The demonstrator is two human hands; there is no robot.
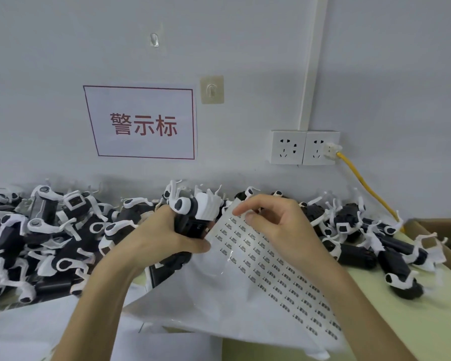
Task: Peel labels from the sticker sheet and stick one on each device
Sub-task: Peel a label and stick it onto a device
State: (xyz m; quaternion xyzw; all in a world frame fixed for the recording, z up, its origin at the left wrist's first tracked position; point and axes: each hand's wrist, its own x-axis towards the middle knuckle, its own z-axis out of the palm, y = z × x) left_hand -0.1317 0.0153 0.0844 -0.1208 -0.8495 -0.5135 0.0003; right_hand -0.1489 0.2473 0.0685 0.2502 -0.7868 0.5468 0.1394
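Left hand (164,238) grips one black-and-white device (193,217). Right hand (274,227), at its 3 o'clock, pinches the sticker sheet (266,267) at its top edge. Risk: the sheet hangs loose, so a label could curl or tear. Device pile (50,243) at 9 o'clock is unsorted, so double-labelling is likely.

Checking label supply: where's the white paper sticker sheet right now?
Head view, centre-right: the white paper sticker sheet is lifted at a slant, its top edge pinched by the right hand, beside the black-and-white device gripped in the left hand.
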